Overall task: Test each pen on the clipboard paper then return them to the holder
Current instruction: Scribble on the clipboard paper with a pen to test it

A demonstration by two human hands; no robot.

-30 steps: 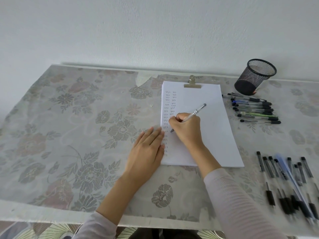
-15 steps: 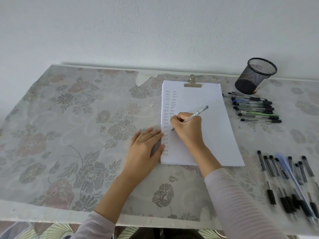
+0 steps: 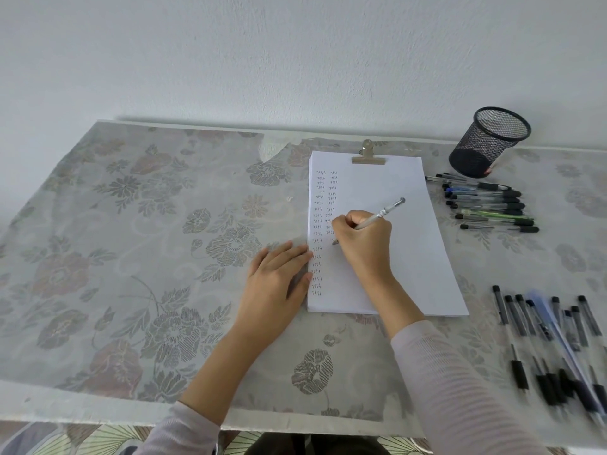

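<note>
White paper (image 3: pixel 400 257) is clipped to a clipboard by a brass clip (image 3: pixel 368 157); two columns of small "test" marks run down its left side. My right hand (image 3: pixel 363 244) grips a clear silver pen (image 3: pixel 382 213), its tip touching the paper in the second column. My left hand (image 3: pixel 279 284) lies flat with fingers apart, pressing the paper's left edge. A black mesh pen holder (image 3: pixel 489 141) stands at the back right. Several pens (image 3: pixel 489 206) lie in a row below the holder. Several more pens (image 3: pixel 551 343) lie at the near right.
A floral tablecloth (image 3: pixel 147 257) covers the table, which stands against a white wall. The table's front edge runs along the bottom of the view. My sleeves are pale pink.
My right hand has shifted slightly as the pen writes a new mark in the second column. My left hand has slid a little toward the paper's edge.
</note>
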